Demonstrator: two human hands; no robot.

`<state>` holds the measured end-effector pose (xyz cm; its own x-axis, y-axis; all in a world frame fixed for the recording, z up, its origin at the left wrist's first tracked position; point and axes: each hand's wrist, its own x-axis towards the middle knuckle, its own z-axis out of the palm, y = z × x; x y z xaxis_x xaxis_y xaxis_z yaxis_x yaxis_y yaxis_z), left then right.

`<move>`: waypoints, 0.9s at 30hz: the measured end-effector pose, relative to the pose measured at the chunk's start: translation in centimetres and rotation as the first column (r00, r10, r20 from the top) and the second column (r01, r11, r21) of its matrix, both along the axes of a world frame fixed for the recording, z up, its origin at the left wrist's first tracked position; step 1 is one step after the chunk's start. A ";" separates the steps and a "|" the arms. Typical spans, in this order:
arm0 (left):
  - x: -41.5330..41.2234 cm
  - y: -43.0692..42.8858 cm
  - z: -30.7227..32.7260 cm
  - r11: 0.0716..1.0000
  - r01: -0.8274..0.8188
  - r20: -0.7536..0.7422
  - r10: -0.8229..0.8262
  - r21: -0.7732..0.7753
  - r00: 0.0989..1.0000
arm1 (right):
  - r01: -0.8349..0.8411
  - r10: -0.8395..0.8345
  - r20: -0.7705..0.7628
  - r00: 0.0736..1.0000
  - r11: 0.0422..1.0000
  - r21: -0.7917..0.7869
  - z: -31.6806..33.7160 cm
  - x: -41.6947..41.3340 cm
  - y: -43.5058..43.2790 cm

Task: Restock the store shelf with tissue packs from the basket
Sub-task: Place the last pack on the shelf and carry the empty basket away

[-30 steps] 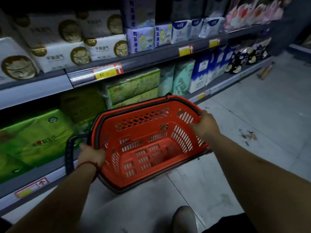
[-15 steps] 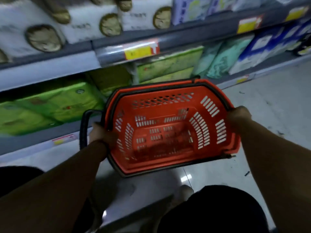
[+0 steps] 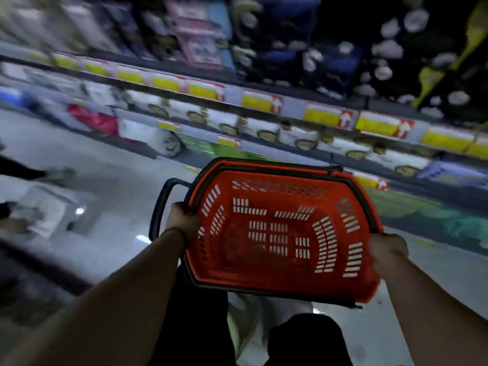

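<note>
I hold a red plastic basket point(image 3: 280, 233) with slotted walls and black handles in front of me, above the floor. No packs show inside it. My left hand point(image 3: 184, 220) grips its left rim beside the black handle loop point(image 3: 159, 207). My right hand point(image 3: 386, 248) grips the right rim. The store shelf point(image 3: 264, 101) runs across the blurred top of the view, with white tissue packs point(image 3: 290, 133) in a row and green packs point(image 3: 401, 204) lower down.
Yellow and red price tags point(image 3: 327, 117) line the shelf edges. A red and a white pack point(image 3: 148, 136) stand at floor level at the left. Grey tiled floor point(image 3: 87, 159) spreads left. My dark-trousered legs point(image 3: 303, 339) are below the basket. The frame is motion-blurred.
The view has swung left and tilted, so the shelves now slant across the top and more aisle floor shows. Both hands still grip the basket at the same rims.
</note>
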<state>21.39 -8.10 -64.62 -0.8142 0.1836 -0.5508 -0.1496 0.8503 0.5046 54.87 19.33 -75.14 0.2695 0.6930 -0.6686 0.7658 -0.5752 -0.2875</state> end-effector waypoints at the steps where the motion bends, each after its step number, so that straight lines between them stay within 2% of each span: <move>1: -1.1 -1.8 2.0 0.999 -0.055 -0.036 0.055 0.003 0.998 | -0.058 0.057 -0.029 0.998 0.998 -0.006 -1.5 -1.4 0.5; 2: -2.2 -3.7 4.1 0.994 -0.109 -0.057 0.109 0.002 0.992 | -0.103 0.103 -0.042 0.994 0.995 -0.005 -2.0 -3.4 0.8; 4: -4.4 -7.9 7.7 0.978 -0.204 -0.100 0.207 0.041 0.973 | -0.151 0.153 -0.107 0.982 0.988 0.028 1.0 -9.0 0.1; 8: -8.3 -16.3 14.0 0.911 -0.395 -0.165 0.411 0.120 0.897 | -0.318 0.328 -0.238 0.914 0.945 0.078 14.9 -20.8 -6.1; 12: -11.8 -23.4 19.5 0.827 -0.523 -0.238 0.561 0.206 0.793 | -0.499 0.525 -0.264 0.809 0.851 0.162 19.9 -30.8 -10.2; 16: -17.7 -31.9 20.8 0.722 -0.644 -0.228 0.692 0.255 0.685 | -0.604 0.664 -0.280 0.693 0.747 0.277 23.0 -41.8 -15.9; 17: -19.8 -34.2 20.5 0.703 -0.664 -0.217 0.711 0.254 0.669 | -0.623 0.689 -0.291 0.664 0.725 0.294 25.7 -44.3 -18.7; 21: -29.7 -43.6 19.0 0.650 -0.716 -0.161 0.758 0.252 0.632 | -0.688 0.758 -0.319 0.568 0.651 0.322 28.5 -56.7 -27.8; 24: -37.6 -50.7 18.3 0.617 -0.740 -0.130 0.784 0.269 0.607 | -0.708 0.777 -0.307 0.550 0.628 0.322 29.8 -66.2 -34.0; 27: -42.6 -55.1 21.5 0.597 -0.760 -0.117 0.800 0.258 0.589 | -0.748 0.796 -0.296 0.528 0.601 0.281 32.0 -74.7 -39.4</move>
